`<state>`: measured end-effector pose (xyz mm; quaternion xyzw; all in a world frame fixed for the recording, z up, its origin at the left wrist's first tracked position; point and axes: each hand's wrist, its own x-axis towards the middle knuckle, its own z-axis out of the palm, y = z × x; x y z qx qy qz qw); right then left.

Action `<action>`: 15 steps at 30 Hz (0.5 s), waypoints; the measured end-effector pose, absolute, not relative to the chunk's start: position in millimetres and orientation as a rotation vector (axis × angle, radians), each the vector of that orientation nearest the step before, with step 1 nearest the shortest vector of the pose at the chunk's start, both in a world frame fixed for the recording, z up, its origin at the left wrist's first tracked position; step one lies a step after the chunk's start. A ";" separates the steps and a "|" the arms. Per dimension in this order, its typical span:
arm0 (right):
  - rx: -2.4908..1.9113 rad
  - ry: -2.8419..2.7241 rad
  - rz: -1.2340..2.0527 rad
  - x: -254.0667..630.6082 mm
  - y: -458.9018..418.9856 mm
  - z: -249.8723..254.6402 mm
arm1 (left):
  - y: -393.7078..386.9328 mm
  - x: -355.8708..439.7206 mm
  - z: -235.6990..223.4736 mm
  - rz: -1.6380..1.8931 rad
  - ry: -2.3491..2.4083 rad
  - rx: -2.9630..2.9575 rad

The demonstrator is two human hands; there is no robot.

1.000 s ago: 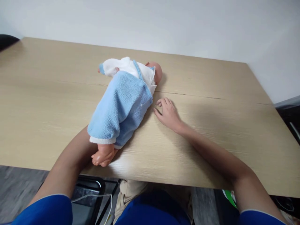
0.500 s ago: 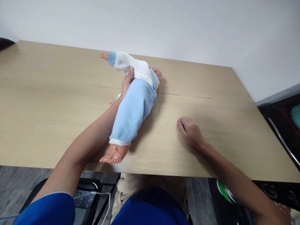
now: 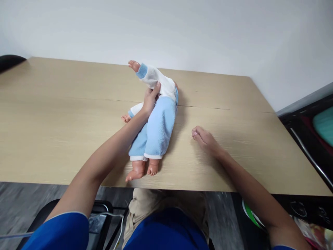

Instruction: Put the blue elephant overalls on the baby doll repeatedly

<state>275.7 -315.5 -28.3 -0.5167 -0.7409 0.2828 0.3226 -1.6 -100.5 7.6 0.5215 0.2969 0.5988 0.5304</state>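
A baby doll [image 3: 162, 121] in a white top and light blue fleece trousers is tilted on its side over the wooden table [image 3: 65, 146]. Its bare feet point toward me, and its head is almost wholly hidden behind the shoulder. My left hand [image 3: 152, 97] grips the doll at the chest, under its raised arm, with the thumb on the white top. The doll's other arm sticks out to the left beneath my wrist. To the right of the doll, my right hand [image 3: 204, 139] rests closed in a loose fist, apart from it, with nothing seen in it.
A white wall [image 3: 166, 31] stands behind the table. A black object with a teal item [image 3: 324, 125] is at the right edge. Below the front edge are a black chair [image 3: 100, 225] with a white cable at left, and a green and white round thing [image 3: 249, 213] at right.
The doll has turned in my left hand and shifted slightly right; both its legs and its lower arm now show more. My right hand stays closed in about the same place.
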 end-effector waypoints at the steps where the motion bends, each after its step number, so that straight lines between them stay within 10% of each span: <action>1: -1.365 -1.936 0.748 275.6 -315.7 -28.2 | -100.6 1.3 6.7 1.429 0.677 1.254; 15: -1.345 -1.657 0.807 275.7 -309.4 -43.4 | -113.9 49.1 -0.9 1.255 0.813 1.932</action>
